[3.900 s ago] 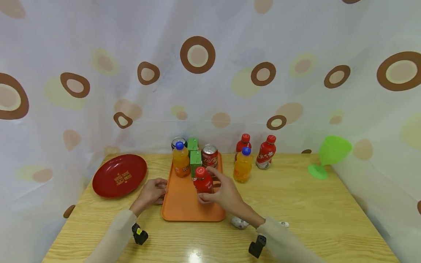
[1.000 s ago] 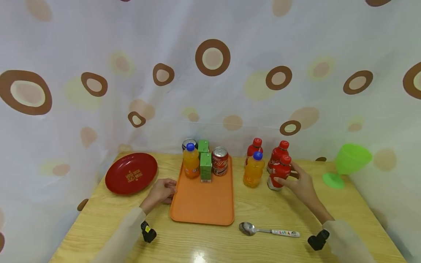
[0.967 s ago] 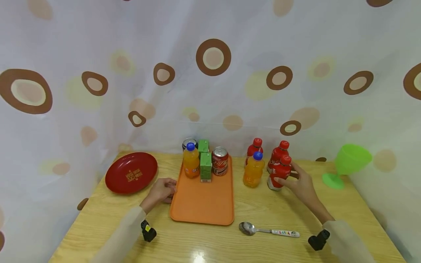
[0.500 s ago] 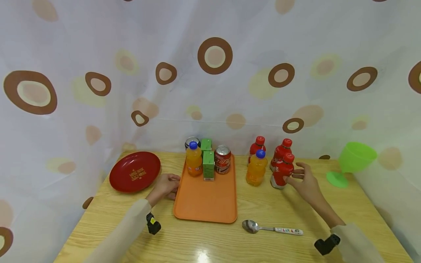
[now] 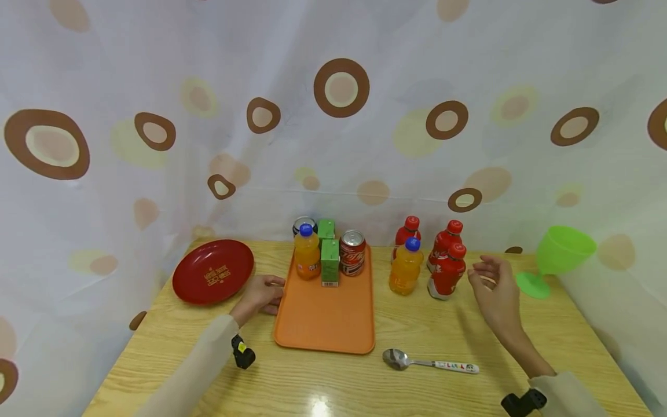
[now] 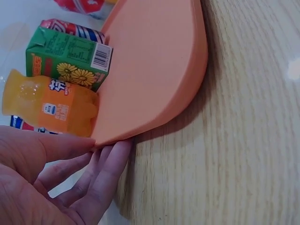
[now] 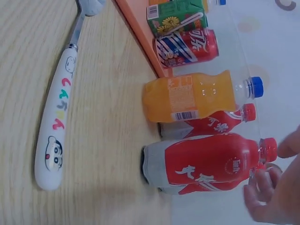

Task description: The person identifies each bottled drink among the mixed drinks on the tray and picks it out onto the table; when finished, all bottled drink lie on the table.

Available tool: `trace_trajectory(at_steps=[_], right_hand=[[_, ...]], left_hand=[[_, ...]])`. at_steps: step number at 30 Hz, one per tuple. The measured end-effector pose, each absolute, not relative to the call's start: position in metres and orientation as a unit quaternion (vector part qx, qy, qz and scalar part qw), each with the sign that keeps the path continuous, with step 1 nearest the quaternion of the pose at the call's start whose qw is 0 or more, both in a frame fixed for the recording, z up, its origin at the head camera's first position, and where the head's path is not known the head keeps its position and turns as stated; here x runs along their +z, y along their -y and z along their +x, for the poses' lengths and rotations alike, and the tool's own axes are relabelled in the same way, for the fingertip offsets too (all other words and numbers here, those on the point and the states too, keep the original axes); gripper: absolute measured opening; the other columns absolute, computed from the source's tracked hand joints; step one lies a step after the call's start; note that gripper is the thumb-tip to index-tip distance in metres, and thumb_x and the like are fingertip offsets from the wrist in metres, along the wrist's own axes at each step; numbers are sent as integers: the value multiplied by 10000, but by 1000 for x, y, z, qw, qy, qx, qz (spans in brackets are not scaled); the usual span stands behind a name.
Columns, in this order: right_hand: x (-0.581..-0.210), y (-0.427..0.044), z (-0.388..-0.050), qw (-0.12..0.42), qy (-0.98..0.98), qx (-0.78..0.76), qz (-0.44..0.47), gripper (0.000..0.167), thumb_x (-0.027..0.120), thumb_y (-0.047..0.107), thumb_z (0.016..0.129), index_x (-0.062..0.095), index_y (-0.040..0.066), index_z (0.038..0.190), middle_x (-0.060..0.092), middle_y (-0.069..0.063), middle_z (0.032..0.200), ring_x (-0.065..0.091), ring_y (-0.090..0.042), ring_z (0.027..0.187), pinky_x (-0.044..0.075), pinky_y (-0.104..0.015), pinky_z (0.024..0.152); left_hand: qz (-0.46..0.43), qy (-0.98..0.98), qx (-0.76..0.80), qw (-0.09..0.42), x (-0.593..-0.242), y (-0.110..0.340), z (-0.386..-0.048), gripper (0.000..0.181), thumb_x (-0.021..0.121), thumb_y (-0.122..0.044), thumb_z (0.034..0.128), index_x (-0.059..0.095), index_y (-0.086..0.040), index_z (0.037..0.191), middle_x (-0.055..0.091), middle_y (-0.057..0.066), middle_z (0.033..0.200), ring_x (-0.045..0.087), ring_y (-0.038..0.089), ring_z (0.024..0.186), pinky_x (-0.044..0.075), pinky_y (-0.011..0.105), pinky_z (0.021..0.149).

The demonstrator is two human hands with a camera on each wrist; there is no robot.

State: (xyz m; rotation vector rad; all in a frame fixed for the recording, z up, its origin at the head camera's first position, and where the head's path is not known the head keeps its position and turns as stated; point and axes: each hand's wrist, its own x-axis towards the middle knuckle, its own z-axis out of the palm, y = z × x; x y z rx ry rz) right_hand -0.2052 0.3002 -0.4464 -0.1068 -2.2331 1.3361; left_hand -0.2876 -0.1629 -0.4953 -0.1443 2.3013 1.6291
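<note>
My left hand point(image 5: 260, 294) pinches the left rim of the orange tray point(image 5: 325, 321), thumb on top and fingers against its outer side. At the tray's far end stand an orange soda bottle point(image 5: 307, 255), two green drink cartons point(image 5: 330, 263), a red cola can point(image 5: 352, 253) and a dark can point(image 5: 304, 222), partly hidden. My right hand point(image 5: 497, 295) is just right of the front red-labelled bottle point(image 5: 447, 272), apart from it and holding nothing, its fingers loosely bent. That bottle stands upright before a second red bottle point(image 5: 443, 242).
Left of the tray lies a dark red plate point(image 5: 213, 272). Another orange soda bottle point(image 5: 406, 267) stands before a third red bottle point(image 5: 406, 234). A spoon point(image 5: 429, 364) lies in front. At the right stands a green goblet point(image 5: 565, 250), near the patterned curtain.
Earlier my right hand carried the red bottle from the tray to the table on the right. It has since let go and drawn away rightward. My left hand stays at the tray.
</note>
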Motion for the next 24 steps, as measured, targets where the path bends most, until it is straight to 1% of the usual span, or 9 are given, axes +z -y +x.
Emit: trace_trajectory(at_steps=[4, 6, 8, 12, 15, 18, 20, 23, 24], right_hand=[[-435, -288, -203, 367, 749, 552, 5, 213, 560, -35, 1036, 558, -122, 1230, 616, 9, 1043, 638, -23, 938, 517, -70, 873], [-427, -281, -203, 394, 708, 584, 39, 163, 549, -33, 1040, 578, -113, 1179, 625, -19, 1020, 659, -79, 921, 545, -113, 878], [-421, -271, -206, 405, 684, 602, 71, 148, 547, -44, 1035, 576, -114, 1163, 621, -50, 1021, 664, -106, 918, 557, -135, 890], [-417, -249, -215, 386, 687, 605, 115, 177, 539, -58, 1036, 539, -168, 1175, 619, -72, 1027, 658, -147, 929, 555, -146, 895], [-421, -234, -225, 368, 701, 594, 142, 186, 525, -94, 1030, 514, -197, 1184, 596, -124, 1040, 647, -140, 938, 544, -127, 896], [-424, -220, -235, 362, 710, 578, 174, 166, 537, -145, 1003, 543, -180, 1165, 590, -195, 1022, 644, -118, 925, 538, -113, 882], [-425, -210, -241, 355, 722, 560, 197, 164, 557, -157, 985, 567, -158, 1149, 606, -210, 1014, 634, -102, 926, 533, -109, 885], [-426, -197, -252, 336, 745, 532, 223, 192, 599, -156, 957, 604, -114, 1145, 650, -195, 1017, 625, -93, 941, 527, -110, 910], [-426, -193, -255, 329, 752, 523, 230, 203, 612, -152, 952, 610, -103, 1150, 661, -189, 1025, 626, -111, 947, 524, -110, 920]], left_hand=[[-52, -809, 569, 138, -498, 163, -287, 350, 646, -2, 974, 663, 82, 1313, 769, 192, 949, 738, 205, 693, 644, 372, 569], [-56, -811, 569, 125, -499, 163, -287, 350, 660, -6, 972, 679, 60, 1315, 776, 184, 934, 740, 197, 669, 638, 362, 552], [-62, -809, 573, 116, -500, 163, -286, 357, 676, -10, 966, 686, 48, 1318, 782, 178, 920, 739, 187, 647, 633, 352, 538], [-71, -806, 578, 104, -500, 166, -284, 363, 688, -11, 958, 694, 40, 1318, 782, 193, 938, 741, 191, 645, 629, 349, 528], [-69, -809, 575, 100, -500, 167, -284, 370, 676, -7, 966, 688, 34, 1334, 775, 215, 1008, 749, 196, 673, 629, 348, 528], [-64, -808, 576, 108, -500, 166, -285, 383, 663, -6, 977, 676, 21, 1360, 757, 231, 1103, 760, 204, 724, 632, 345, 540], [-60, -807, 577, 114, -500, 165, -286, 386, 652, -4, 985, 668, 21, 1369, 742, 243, 1148, 765, 212, 757, 633, 343, 544], [-59, -806, 577, 119, -500, 165, -286, 384, 642, 1, 992, 663, 21, 1375, 733, 253, 1163, 768, 227, 789, 633, 344, 544], [-59, -806, 576, 119, -501, 164, -286, 381, 639, 2, 995, 663, 22, 1375, 733, 255, 1158, 769, 230, 793, 633, 344, 543]])
